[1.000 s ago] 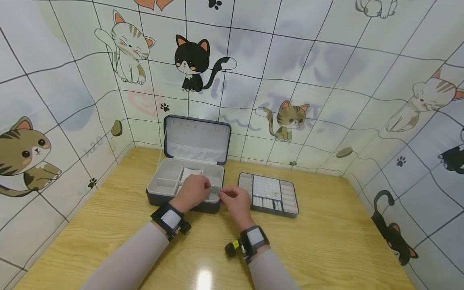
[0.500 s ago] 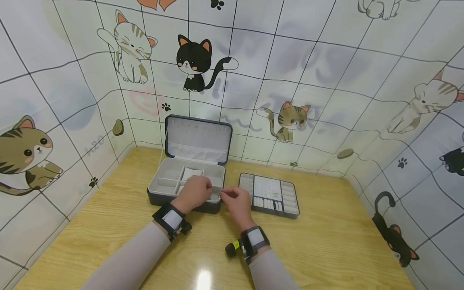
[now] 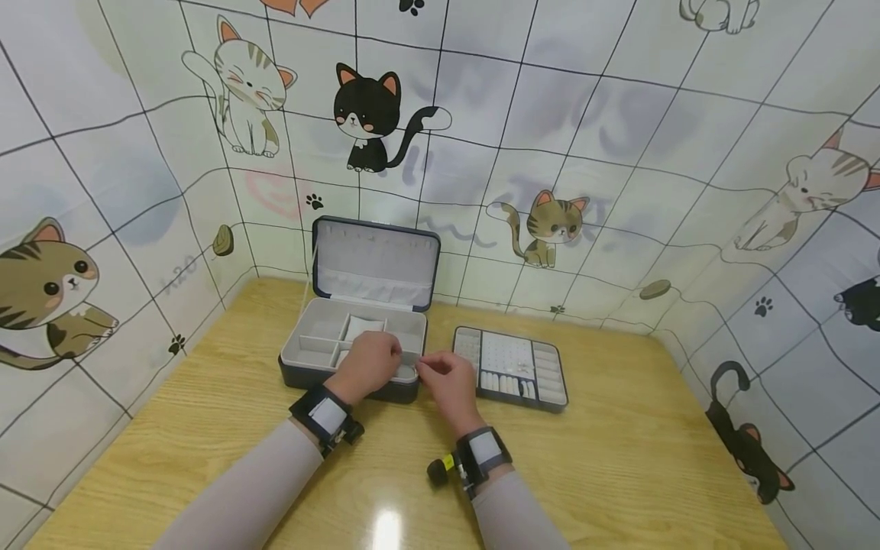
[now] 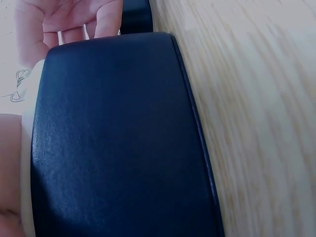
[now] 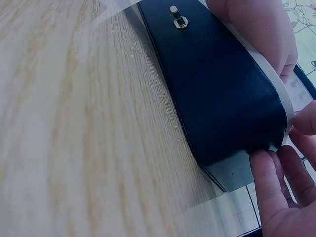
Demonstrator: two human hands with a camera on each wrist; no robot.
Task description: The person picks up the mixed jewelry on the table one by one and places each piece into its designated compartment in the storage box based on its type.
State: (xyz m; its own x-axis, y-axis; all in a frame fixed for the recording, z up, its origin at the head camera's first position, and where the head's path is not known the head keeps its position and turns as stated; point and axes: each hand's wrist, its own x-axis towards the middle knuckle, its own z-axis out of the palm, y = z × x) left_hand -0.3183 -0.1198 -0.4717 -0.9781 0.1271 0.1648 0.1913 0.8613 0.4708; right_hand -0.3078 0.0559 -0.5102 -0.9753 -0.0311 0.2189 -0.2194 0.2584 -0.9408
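Note:
In the head view a dark blue jewelry box (image 3: 318, 376) stands with its lid up, its light grey inside split into compartments. My left hand (image 3: 367, 365) reaches over the front wall into the front right compartment. Its fingertips are hidden, and I cannot tell what they hold. My right hand (image 3: 448, 382) pinches the box's right rim; in the right wrist view its fingers (image 5: 264, 180) sit against the outer end wall, with the thumb near the pale rim. A white cushion (image 3: 363, 327) lies in the back middle compartment.
A flat jewelry tray (image 3: 507, 359) with ring rolls and small compartments lies right of the box. Small jewelry pieces (image 3: 522, 367) sit on its pale panel. Behind the wooden table (image 3: 619, 458) hangs a cat-print cloth (image 3: 467, 137). A gold clasp (image 5: 179, 19) juts from the box front.
The view shifts very slightly. Both hands stay in practically the same place at the box, and the box and tray have not moved.

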